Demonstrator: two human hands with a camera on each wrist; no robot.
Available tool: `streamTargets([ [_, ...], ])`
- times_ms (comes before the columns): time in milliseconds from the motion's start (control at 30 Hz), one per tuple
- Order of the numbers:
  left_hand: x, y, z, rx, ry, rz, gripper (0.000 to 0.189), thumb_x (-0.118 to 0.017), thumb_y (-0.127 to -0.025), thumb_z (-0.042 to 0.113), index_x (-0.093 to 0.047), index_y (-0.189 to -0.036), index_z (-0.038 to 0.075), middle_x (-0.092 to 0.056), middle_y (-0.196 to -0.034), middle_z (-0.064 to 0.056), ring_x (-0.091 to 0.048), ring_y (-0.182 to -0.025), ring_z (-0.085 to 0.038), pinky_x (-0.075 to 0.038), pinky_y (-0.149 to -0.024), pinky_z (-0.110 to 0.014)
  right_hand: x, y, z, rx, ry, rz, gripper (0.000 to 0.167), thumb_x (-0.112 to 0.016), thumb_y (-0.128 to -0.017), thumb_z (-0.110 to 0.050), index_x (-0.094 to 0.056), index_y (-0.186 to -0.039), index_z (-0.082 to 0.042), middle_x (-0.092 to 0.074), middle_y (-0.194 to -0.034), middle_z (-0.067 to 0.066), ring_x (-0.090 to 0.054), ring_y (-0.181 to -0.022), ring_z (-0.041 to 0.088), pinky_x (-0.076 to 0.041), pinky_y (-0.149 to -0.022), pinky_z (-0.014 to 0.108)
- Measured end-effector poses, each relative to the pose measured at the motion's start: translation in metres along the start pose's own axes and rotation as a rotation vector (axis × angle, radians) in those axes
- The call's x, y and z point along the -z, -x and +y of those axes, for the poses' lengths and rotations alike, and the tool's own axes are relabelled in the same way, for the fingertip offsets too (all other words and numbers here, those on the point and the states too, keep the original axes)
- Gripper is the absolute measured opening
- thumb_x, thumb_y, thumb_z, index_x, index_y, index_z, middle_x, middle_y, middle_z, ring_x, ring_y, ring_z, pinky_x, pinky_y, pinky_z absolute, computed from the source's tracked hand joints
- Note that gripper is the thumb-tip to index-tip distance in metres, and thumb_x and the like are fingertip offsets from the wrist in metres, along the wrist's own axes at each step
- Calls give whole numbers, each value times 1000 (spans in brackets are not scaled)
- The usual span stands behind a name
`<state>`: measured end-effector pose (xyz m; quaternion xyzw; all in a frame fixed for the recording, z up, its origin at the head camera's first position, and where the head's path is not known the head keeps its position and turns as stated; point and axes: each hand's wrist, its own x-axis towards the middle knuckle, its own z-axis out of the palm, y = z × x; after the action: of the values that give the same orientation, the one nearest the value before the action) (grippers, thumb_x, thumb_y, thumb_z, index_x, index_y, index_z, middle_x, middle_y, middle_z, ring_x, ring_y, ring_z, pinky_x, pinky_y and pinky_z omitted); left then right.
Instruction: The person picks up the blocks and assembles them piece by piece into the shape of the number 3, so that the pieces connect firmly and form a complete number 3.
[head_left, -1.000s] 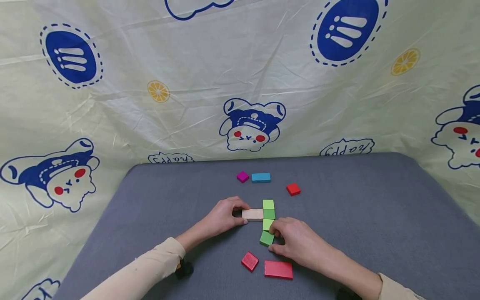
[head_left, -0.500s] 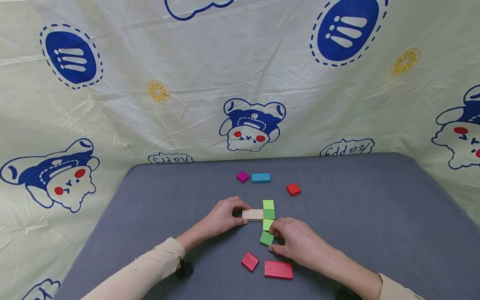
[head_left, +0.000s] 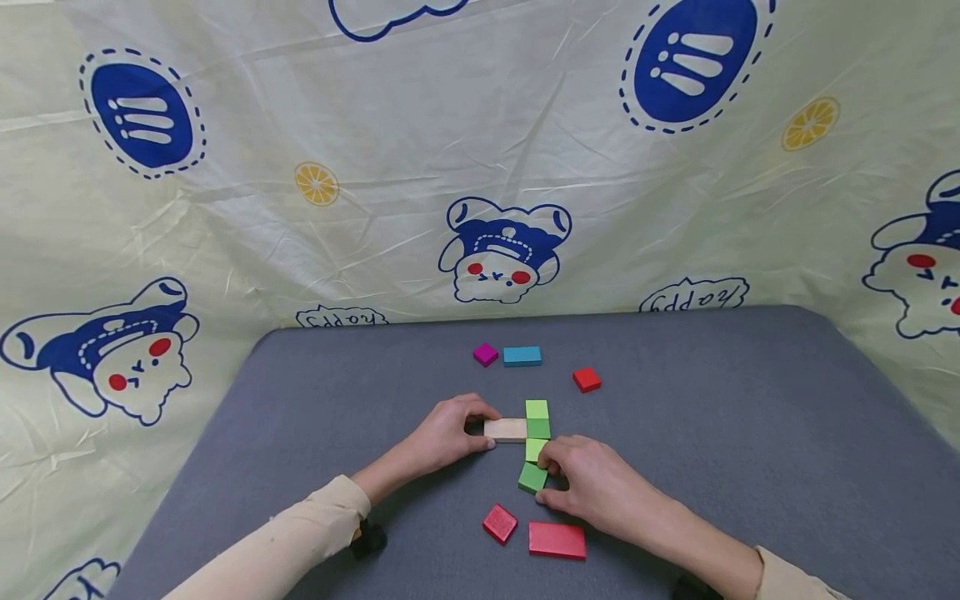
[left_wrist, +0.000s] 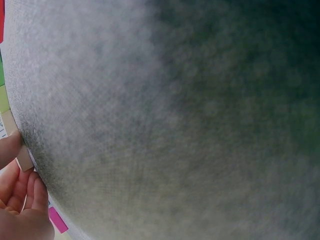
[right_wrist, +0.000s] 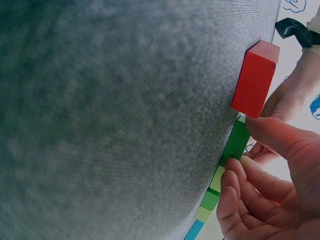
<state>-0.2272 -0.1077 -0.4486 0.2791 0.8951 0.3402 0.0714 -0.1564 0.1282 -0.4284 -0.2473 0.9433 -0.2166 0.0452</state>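
Several green blocks form a column at mid-table in the head view, light and darker in turn. A plain wooden block [head_left: 505, 430] lies flat against the column's left side. My left hand [head_left: 455, 431] holds its left end between thumb and fingers; the left wrist view shows the same wooden block [left_wrist: 24, 159] at the thumb. With thumb and fingers, my right hand [head_left: 588, 475] pinches the nearest green block [head_left: 532, 477], which sits slightly askew below a light green block [head_left: 535, 450]. In the right wrist view, that green block [right_wrist: 236, 141] lies between thumb and fingertips.
Nearer the person lie a small red block [head_left: 500, 523] and a longer red block [head_left: 557, 540]. Beyond the column are a magenta block [head_left: 486, 354], a blue block [head_left: 522, 357] and another red block [head_left: 587, 380]. All rest on the grey table [head_left: 360, 367].
The nearest green block has shifted very slightly left under my right fingers. The left hand and the other blocks stay where they were.
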Motion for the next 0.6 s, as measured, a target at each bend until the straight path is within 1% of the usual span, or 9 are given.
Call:
streamTargets([
  [600, -1, 0, -1, -5, -2, 6, 27, -77, -85, 12, -72, -111, 13, -62, -101, 6, -55, -95, -12, -47, -86, -32, 0, 0, 0, 0, 8, 3, 28, -86, -74, -28, -66, -92, -19, -50, -79, -12, -47, -73, 5, -44, -63, 25],
])
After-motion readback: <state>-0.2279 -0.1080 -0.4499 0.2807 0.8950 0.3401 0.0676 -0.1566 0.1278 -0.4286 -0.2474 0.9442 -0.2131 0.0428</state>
